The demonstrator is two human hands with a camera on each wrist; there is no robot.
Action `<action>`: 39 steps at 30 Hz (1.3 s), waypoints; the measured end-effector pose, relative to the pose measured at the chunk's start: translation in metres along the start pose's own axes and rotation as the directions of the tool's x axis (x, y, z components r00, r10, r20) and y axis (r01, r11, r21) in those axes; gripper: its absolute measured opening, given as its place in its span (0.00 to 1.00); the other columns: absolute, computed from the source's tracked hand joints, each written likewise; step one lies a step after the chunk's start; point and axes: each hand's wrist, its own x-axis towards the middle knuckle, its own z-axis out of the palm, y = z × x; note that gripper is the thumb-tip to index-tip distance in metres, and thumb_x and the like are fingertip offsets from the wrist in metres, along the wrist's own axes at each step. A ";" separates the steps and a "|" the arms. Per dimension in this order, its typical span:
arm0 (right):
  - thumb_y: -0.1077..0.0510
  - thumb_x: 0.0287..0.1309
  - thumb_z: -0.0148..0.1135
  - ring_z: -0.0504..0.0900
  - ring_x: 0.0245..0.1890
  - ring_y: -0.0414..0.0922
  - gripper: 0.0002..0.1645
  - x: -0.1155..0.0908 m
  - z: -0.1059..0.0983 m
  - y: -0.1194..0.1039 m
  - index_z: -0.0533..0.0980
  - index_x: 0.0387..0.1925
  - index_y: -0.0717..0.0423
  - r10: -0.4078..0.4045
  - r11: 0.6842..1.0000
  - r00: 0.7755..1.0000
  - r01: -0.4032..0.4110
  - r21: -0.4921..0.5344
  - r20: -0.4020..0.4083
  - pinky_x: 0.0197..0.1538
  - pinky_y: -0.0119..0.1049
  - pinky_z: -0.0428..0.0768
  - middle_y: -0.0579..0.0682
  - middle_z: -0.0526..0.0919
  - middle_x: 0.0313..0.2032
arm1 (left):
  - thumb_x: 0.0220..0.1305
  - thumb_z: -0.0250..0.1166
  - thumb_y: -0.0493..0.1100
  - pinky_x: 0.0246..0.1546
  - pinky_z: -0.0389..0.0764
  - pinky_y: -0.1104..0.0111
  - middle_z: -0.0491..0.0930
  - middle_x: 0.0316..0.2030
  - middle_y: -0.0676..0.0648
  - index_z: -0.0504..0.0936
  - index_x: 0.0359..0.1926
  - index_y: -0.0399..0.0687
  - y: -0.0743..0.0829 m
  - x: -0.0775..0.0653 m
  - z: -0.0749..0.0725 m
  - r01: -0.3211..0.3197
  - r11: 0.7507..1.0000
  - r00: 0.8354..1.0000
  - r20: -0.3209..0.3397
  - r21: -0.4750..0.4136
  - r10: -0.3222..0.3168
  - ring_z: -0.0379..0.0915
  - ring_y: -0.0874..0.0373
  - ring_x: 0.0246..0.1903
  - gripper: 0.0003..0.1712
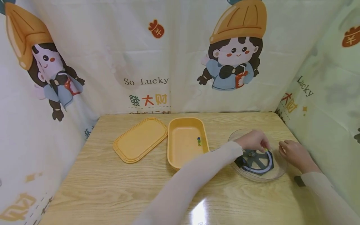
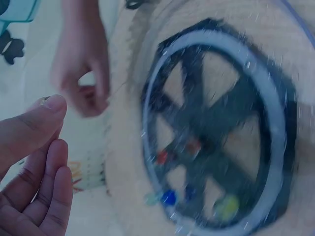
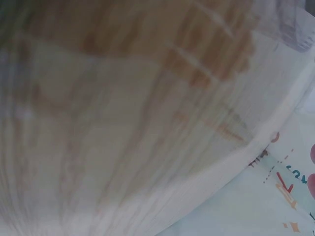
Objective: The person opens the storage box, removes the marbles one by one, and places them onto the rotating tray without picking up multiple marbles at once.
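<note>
l hand point(image 1: 254, 140) pinches a tiny yellow bit point(image 1: 266, 150) thumb-to-finger, prob bc it's so small, over a clear round plastic bowl point(image 1: 278, 171). r hand point(image 1: 296, 155), loosely curled, nothing visible in it, is by the rim (contact unclear), maybe to steady it. blue & yellow-green beads point(image 1: 199, 142) sit in an orange rectangular box point(image 1: 181, 137), walled vs rolling.

Desk point(image 1: 112, 193) showing glossy wood grain; lid point(image 1: 140, 140), box point(image 1: 182, 137) looking smooth plastic; right bowl point(image 1: 279, 171) looking clear, glossy; far curtain point(image 1: 95, 62) looking cloth.
</note>
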 end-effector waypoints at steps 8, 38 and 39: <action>0.57 0.57 0.40 0.60 0.10 0.44 0.19 -0.002 0.004 -0.003 0.68 0.16 0.61 -0.006 1.000 1.000 0.006 0.008 -0.007 0.14 0.41 0.60 0.49 0.63 0.12 | 0.52 0.70 0.38 0.31 0.70 0.89 0.84 0.43 0.60 0.88 0.36 0.51 -0.003 0.008 0.030 0.039 0.999 0.998 0.057 0.029 -0.041 0.77 0.75 0.33 0.08; 0.63 0.49 0.49 0.58 0.11 0.42 0.11 0.002 -0.004 -0.003 0.65 0.15 0.59 0.021 1.000 0.999 -0.021 0.000 0.032 0.15 0.39 0.59 0.47 0.62 0.12 | 0.48 0.73 0.38 0.26 0.70 0.86 0.84 0.29 0.61 0.87 0.30 0.53 -0.001 0.003 0.054 0.129 0.984 0.988 0.070 0.124 -0.138 0.72 0.74 0.27 0.07; 0.64 0.49 0.49 0.58 0.11 0.42 0.11 0.001 -0.004 -0.003 0.66 0.15 0.59 0.020 1.000 0.999 -0.020 0.000 0.032 0.15 0.39 0.59 0.47 0.62 0.12 | 0.48 0.73 0.38 0.27 0.70 0.86 0.83 0.30 0.62 0.87 0.31 0.54 -0.001 0.003 0.054 0.132 0.983 0.987 0.074 0.126 -0.142 0.73 0.74 0.27 0.07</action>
